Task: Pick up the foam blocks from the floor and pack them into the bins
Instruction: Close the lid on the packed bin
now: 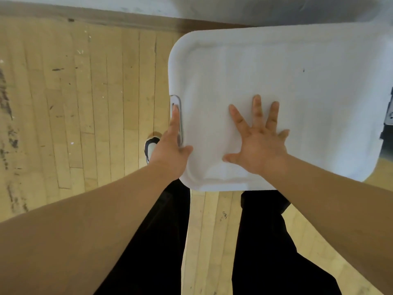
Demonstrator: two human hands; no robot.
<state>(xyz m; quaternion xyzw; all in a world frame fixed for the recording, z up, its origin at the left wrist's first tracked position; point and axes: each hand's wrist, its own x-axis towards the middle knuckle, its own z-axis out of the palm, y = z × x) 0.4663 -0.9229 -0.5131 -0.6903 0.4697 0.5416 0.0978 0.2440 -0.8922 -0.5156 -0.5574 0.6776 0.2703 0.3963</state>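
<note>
White lid runs off the right edge, hiding whatever lies beneath; left hand half-covers a shoe.

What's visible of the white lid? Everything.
The white lid looks like smooth moulded plastic, rectangular with rounded corners and a raised border around a flat panel. A translucent latch sits on its left edge. The left hand rests along that latch, thumb on top; the right hand lies flat, fingers spread, on the panel. Its far right corner leaves the frame.
</note>
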